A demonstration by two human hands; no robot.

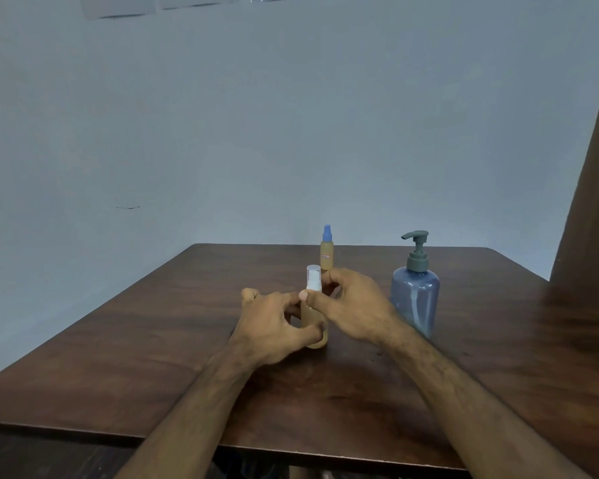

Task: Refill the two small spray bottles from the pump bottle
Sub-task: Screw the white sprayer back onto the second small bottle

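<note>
A small spray bottle with a clear cap (314, 307) and yellowish liquid stands upright on the brown table (153, 357) at its middle. My left hand (274, 326) grips its lower body. My right hand (346, 305) pinches its neck just under the cap. Behind it stands a second small spray bottle with a blue nozzle (326, 248), also yellowish, with a small label. A blue translucent pump bottle (415, 299) with a grey pump head stands to the right, close to my right wrist.
A pale blue wall rises behind the table. A brown curtain or panel (588, 202) hangs at the right edge. The table's near edge runs across the bottom of the view.
</note>
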